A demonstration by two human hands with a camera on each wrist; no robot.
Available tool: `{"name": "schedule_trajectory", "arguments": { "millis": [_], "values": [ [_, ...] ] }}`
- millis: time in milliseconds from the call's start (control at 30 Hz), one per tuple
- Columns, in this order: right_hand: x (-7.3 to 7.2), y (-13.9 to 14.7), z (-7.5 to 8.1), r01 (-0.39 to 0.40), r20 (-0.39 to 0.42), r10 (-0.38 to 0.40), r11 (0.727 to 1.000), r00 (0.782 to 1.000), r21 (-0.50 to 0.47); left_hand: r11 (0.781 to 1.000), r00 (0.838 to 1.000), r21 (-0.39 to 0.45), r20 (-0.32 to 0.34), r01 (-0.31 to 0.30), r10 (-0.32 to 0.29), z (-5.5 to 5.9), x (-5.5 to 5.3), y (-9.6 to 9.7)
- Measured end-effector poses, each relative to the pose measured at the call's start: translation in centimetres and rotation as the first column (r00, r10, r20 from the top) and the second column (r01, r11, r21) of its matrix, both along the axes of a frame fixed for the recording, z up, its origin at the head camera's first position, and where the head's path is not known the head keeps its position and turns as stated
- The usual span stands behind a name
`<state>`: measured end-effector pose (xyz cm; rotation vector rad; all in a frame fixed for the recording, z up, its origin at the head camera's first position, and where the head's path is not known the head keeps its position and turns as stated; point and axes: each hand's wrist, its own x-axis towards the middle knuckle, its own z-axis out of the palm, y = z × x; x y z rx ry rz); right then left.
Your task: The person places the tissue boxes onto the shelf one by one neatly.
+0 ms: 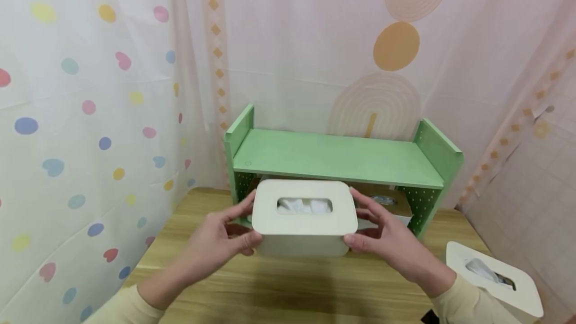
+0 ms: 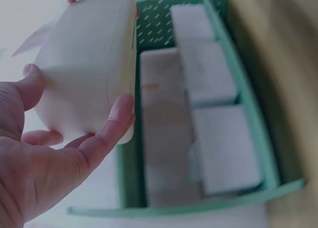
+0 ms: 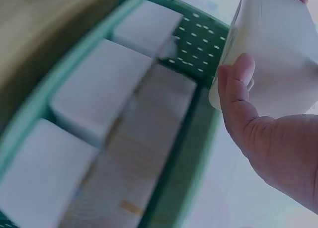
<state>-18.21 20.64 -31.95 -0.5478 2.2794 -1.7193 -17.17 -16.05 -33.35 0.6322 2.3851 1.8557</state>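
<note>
A cream tissue box (image 1: 306, 225) with rounded corners is held up in front of the green shelf, its lid facing up. White tissue (image 1: 303, 206) shows in the lid's oval slot. At the box's left end, my left hand (image 1: 220, 236) grips it with thumb and fingers. The right hand (image 1: 389, 236) grips the opposite end the same way. In the left wrist view the left hand (image 2: 64, 153) curls round the smooth wall of the tissue box (image 2: 84, 64). The right wrist view has the right hand (image 3: 268, 133) against the box's other end.
Behind the box stands the green shelf (image 1: 333, 154) on a wooden table (image 1: 288, 289). Inside its lower level are several white boxes (image 2: 226, 143) and a brown-topped box (image 1: 393, 203). Another cream tissue box (image 1: 522, 289) sits at the right, beside my right forearm. Patterned curtains (image 1: 297, 64) hang behind.
</note>
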Motion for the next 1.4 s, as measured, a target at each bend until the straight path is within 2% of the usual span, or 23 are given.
{"name": "schedule_trajectory", "arguments": {
  "millis": [100,200,267,333,533,733,800,867,900,933,967,1000,1033,1067,1133,1167,1200,1233,1267,1300,1333,1367,1400],
  "values": [
    [-1.1,-0.8,2.7,0.005,-0.053,-0.005,1.000,0.999,0.014,0.998,0.998,-0.057,-0.056,-0.015,0.011,3.4,-0.9,-0.9],
    [-2.5,-1.6,5.0,0.006,-0.060,-0.006,1.000,0.998,0.012,0.995,0.997,-0.094,-0.078,-0.021,0.014,6.2,-2.2,-1.7],
    [-3.5,-2.2,6.2,0.013,-0.036,-0.013,1.000,0.999,0.009,0.994,0.998,-0.108,-0.065,-0.019,0.012,7.6,-3.2,-2.2],
    [-4.5,-2.6,7.1,0.019,-0.015,-0.019,1.000,1.000,0.010,0.993,0.999,-0.116,-0.040,-0.009,0.005,8.4,-4.2,-2.6],
    [-6.6,-3.7,7.8,0.032,-0.010,-0.031,0.999,0.999,0.032,0.991,1.000,-0.134,0.026,0.000,0.004,8.9,-6.7,-3.3],
    [-7.9,-4.7,7.7,0.038,-0.014,-0.037,0.999,0.999,0.023,0.987,0.998,-0.155,0.020,-0.052,0.055,8.7,-8.1,-3.7],
    [-8.1,-5.2,7.7,0.053,-0.031,-0.052,0.998,0.998,0.030,0.981,0.996,-0.175,-0.017,-0.089,0.087,8.6,-8.3,-3.8],
    [-8.3,-5.6,7.6,0.091,-0.102,-0.084,0.994,0.991,0.061,0.965,0.982,-0.198,-0.114,-0.173,0.153,8.3,-8.4,-3.5],
    [-8.3,-5.9,7.6,0.121,-0.157,-0.108,0.989,0.982,0.080,0.950,0.962,-0.207,-0.188,-0.235,0.197,8.1,-8.5,-3.3],
    [-8.3,-6.1,7.5,0.159,-0.224,-0.135,0.983,0.965,0.091,0.931,0.930,-0.205,-0.274,-0.303,0.243,7.9,-8.5,-3.1],
    [-8.3,-6.4,7.3,0.202,-0.309,-0.164,0.974,0.937,0.097,0.905,0.882,-0.191,-0.368,-0.381,0.293,7.6,-8.5,-2.8],
    [-8.3,-6.7,7.1,0.250,-0.412,-0.189,0.963,0.891,0.099,0.875,0.818,-0.169,-0.468,-0.454,0.334,7.4,-8.5,-2.5],
    [-8.3,-6.9,6.9,0.304,-0.531,-0.208,0.947,0.822,0.101,0.839,0.738,-0.140,-0.567,-0.525,0.367,7.1,-8.6,-2.3],
    [-8.3,-7.2,6.7,0.355,-0.640,-0.219,0.931,0.736,0.090,0.807,0.656,-0.109,-0.650,-0.580,0.383,6.9,-8.7,-2.1],
    [-8.5,-7.6,6.2,0.443,-0.819,-0.216,0.895,0.531,0.051,0.746,0.491,-0.051,-0.782,-0.664,0.384,6.4,-8.8,-1.8],
    [-8.6,-7.7,5.9,0.481,-0.881,-0.203,0.876,0.427,0.031,0.715,0.416,-0.032,-0.831,-0.699,0.369,6.2,-8.8,-1.7],
    [-8.7,-7.8,5.6,0.513,-0.925,-0.184,0.858,0.333,0.013,0.682,0.347,-0.027,-0.875,-0.731,0.338,6.0,-8.9,-1.7],
    [-8.8,-7.8,5.4,0.533,-0.949,-0.165,0.846,0.268,0.003,0.658,0.302,-0.027,-0.902,-0.753,0.309,5.8,-9.0,-1.7],
    [-8.8,-7.8,5.2,0.542,-0.962,-0.147,0.840,0.232,0.002,0.638,0.273,-0.035,-0.920,-0.769,0.280,5.6,-9.1,-1.8],
    [-8.9,-7.7,5.0,0.546,-0.968,-0.130,0.838,0.217,0.010,0.623,0.261,-0.052,-0.933,-0.780,0.249,5.5,-9.2,-1.9],
    [-8.9,-7.7,4.8,0.545,-0.969,-0.111,0.838,0.222,0.028,0.610,0.267,-0.080,-0.938,-0.788,0.222,5.3,-9.2,-2.0],
    [-9.0,-7.6,4.7,0.540,-0.967,-0.094,0.840,0.239,0.051,0.600,0.291,-0.119,-0.936,-0.791,0.197,5.2,-9.2,-2.2],
    [-9.0,-7.5,4.6,0.534,-0.961,-0.076,0.842,0.268,0.082,0.591,0.329,-0.167,-0.927,-0.789,0.178,5.2,-9.2,-2.3]
  ]
}}
